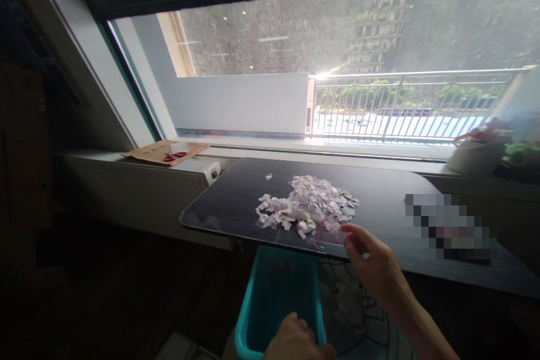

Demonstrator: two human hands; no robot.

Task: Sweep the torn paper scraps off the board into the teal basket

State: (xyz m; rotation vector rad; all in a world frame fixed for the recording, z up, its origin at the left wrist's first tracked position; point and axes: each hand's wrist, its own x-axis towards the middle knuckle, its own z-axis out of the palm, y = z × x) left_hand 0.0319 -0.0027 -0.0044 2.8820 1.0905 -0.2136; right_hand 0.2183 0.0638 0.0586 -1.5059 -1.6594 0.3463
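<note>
A heap of small torn paper pieces (314, 199), white and pinkish, lies on the dark table (228, 194). My right hand (373, 259) is at the heap's near right side, over the table's front edge. Its thumb and index finger are apart, with nothing visible between them. Beneath that edge stands a turquoise plastic bin (248, 306), its open top facing up. A few scraps seem to lie inside, though it is dark there. My left hand (295, 340) is closed around the bin's near right rim; its lower part is cut off by the frame.
Red-handled scissors (175, 156) rest on brown paper (154, 152) above a white radiator (196, 171). A blurred-out object (451, 228) lies on the table's right. A pale pot (475, 154) stands by the window, and dark cables (375, 318) hang below the table.
</note>
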